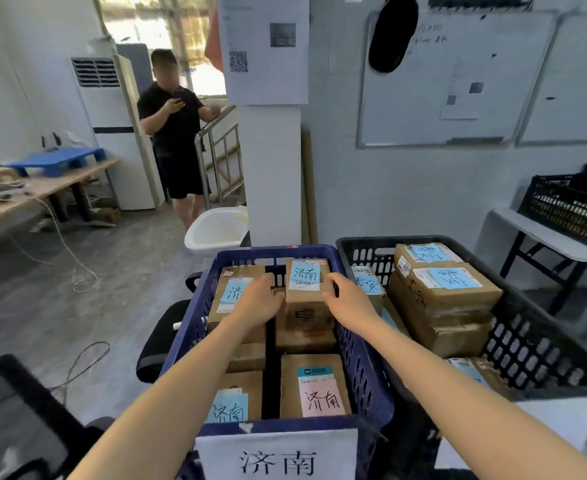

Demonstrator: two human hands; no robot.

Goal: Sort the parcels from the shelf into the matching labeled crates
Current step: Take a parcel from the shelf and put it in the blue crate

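A blue crate (195,327) with a white 济南 label (278,460) on its near wall holds several brown cardboard parcels. Both my hands are at its far end, on a small parcel (307,285) with a blue 济南 note on top. My left hand (259,301) lies against its left side and my right hand (345,296) grips its right side, thumb over the top edge. The parcel sits on top of another box. A black crate (513,341) to the right holds several parcels with blue 泰安 notes.
A white tub (216,230) stands on the floor beyond the blue crate, by a white pillar (269,168). A person in black stands at the back left near a stair rail. A black office chair (15,410) is at lower left. Another black crate (569,206) sits on a table, right.
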